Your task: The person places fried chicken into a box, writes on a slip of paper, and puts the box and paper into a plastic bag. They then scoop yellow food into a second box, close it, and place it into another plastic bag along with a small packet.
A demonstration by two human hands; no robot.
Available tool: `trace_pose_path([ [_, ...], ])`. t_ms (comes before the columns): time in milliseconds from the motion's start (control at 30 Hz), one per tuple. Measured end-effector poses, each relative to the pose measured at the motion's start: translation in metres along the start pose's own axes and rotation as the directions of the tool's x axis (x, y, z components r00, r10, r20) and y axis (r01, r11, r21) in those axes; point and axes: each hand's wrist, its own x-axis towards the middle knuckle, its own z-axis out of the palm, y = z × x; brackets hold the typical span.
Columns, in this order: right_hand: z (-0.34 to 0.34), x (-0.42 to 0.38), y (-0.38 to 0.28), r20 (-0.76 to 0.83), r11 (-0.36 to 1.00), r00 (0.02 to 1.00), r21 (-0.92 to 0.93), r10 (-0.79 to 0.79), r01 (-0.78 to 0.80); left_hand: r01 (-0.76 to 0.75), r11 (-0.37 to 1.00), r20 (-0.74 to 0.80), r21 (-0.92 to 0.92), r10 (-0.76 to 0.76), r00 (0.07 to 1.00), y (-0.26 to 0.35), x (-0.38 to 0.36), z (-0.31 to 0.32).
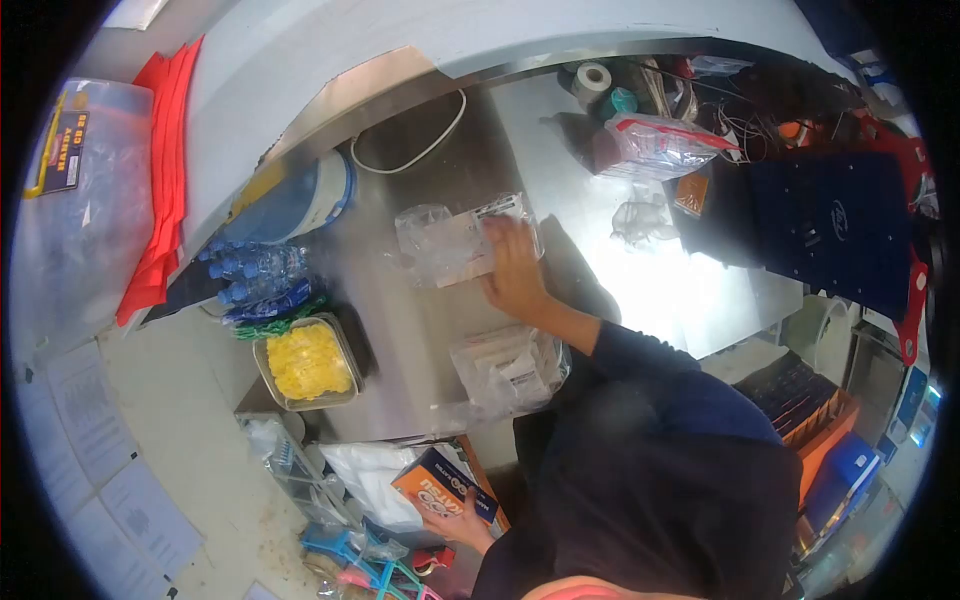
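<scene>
My left hand (pixel 458 522), low in view, grips an orange and dark-blue printed box (pixel 447 485), its fingers along the lower edge. My right hand (pixel 515 265) reaches across the steel table onto a clear plastic bag (pixel 428 228) with a pale, flat insert and a dark printed strip. The thumb is spread from the fingers, which bend over the bag's right part and hide some of it. Nearer my body lies a second clear bag of pale flat pieces (pixel 508 368). A white plastic bag (pixel 370 480) sits beside the box.
A metal container of yellow pieces (pixel 308 362), water bottles (pixel 262 270) and a blue-rimmed tub (pixel 305 205) line the left side. A white cable loop (pixel 425 140) lies at the back. Right are a dark-blue printed panel (pixel 835 230), a filled plastic bag (pixel 660 148) and a roll (pixel 592 82).
</scene>
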Motion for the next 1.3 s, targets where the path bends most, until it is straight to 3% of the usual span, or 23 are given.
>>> trace_pose_path([
  [133, 0.05, 0.004, 0.013, 0.047, 0.979, 0.981, -0.07, -0.186, 0.189, 0.02, 0.999, -0.008, -0.025, -0.02, 1.0, 0.016, -0.004, 0.0],
  [233, 0.058, 0.009, 0.02, -0.047, 0.975, 0.974, -0.018, -0.22, 0.219, 0.058, 0.998, -0.015, 0.023, -0.058, 0.998, 0.018, -0.005, -0.003],
  [333, 0.049, 0.009, 0.029, -0.028, 0.943, 0.95, 0.116, -0.31, 0.311, -0.068, 0.986, -0.043, -0.155, 0.062, 0.997, 0.01, -0.005, 0.001],
  [367, 0.034, 0.012, 0.026, -0.088, 0.943, 0.953, 0.14, -0.292, 0.302, -0.094, 0.977, -0.069, -0.189, 0.082, 0.994, 0.01, -0.002, 0.004],
  [433, -0.002, 0.009, 0.016, -0.188, 0.939, 0.946, 0.175, -0.263, 0.296, -0.098, 0.994, -0.028, -0.048, 0.097, 0.995, 0.005, 0.005, 0.0],
  [467, -0.022, 0.006, 0.011, -0.226, 0.937, 0.94, 0.183, -0.256, 0.299, -0.012, 1.0, -0.023, 0.009, 0.012, 1.0, -0.009, 0.011, 0.006],
  [567, -0.125, 0.027, -0.029, -0.365, 0.868, 0.884, 0.287, -0.292, 0.405, -0.06, 0.995, -0.053, -0.082, 0.056, 0.997, -0.021, 0.019, 0.01],
  [600, -0.157, 0.039, -0.041, -0.42, 0.822, 0.852, 0.33, -0.313, 0.464, -0.007, 0.994, -0.044, -0.105, 0.003, 0.999, -0.012, 0.02, 0.006],
  [633, -0.193, 0.058, -0.05, -0.426, 0.824, 0.812, 0.221, -0.4, 0.522, -0.013, 0.992, -0.059, -0.127, 0.005, 0.998, -0.008, 0.023, 0.005],
  [667, -0.207, 0.07, -0.055, -0.449, 0.841, 0.852, 0.323, -0.268, 0.434, -0.02, 0.998, -0.039, -0.062, 0.018, 0.999, -0.007, 0.025, 0.002],
  [800, -0.315, 0.186, -0.114, -0.517, 0.85, 0.716, -0.047, -0.47, 0.524, -0.048, 0.997, -0.008, 0.052, 0.048, 0.999, -0.006, 0.032, 0.001],
  [833, -0.328, 0.22, -0.119, -0.512, 0.837, 0.711, -0.029, -0.482, 0.547, -0.048, 0.998, -0.012, 0.029, 0.049, 0.999, -0.001, 0.031, -0.002],
  [900, -0.321, 0.28, -0.11, -0.48, 0.808, 0.687, -0.081, -0.545, 0.584, -0.029, 0.987, -0.037, 0.159, 0.035, 0.999, 0.008, 0.028, -0.011],
  [1000, -0.275, 0.348, -0.076, -0.52, 0.795, 0.647, -0.111, -0.557, 0.596, -0.017, 0.99, -0.077, 0.143, 0.028, 0.997, 0.002, 0.028, -0.007],
  [1033, -0.265, 0.358, -0.07, -0.466, 0.845, 0.716, -0.157, -0.52, 0.512, -0.008, 0.99, -0.089, 0.14, 0.02, 0.996, 0.0, 0.028, -0.007],
  [1100, -0.233, 0.408, -0.039, -0.402, 0.74, 0.626, -0.455, -0.668, 0.496, 0.008, 0.991, -0.102, 0.135, 0.006, 0.995, -0.004, 0.03, -0.004],
  [1133, -0.219, 0.419, -0.035, -0.244, 0.508, 0.836, -0.86, -0.492, 0.049, 0.015, 0.991, -0.102, 0.132, -0.001, 0.995, -0.011, 0.029, -0.004],
  [1167, -0.19, 0.459, 0.002, -0.324, 0.429, 0.819, -0.897, -0.473, -0.107, 0.026, 0.991, -0.107, 0.132, -0.012, 0.994, -0.021, 0.026, -0.005],
  [1233, -0.185, 0.454, 0.001, -0.261, 0.464, 0.883, -0.884, -0.39, -0.056, 0.033, 0.989, -0.113, 0.145, -0.017, 0.993, -0.044, 0.015, -0.007],
  [1300, -0.176, 0.439, 0.006, -0.197, 0.343, 0.882, -0.938, -0.428, -0.044, 0.037, 0.989, -0.203, 0.147, -0.007, 0.979, -0.079, 0.007, 0.006],
])
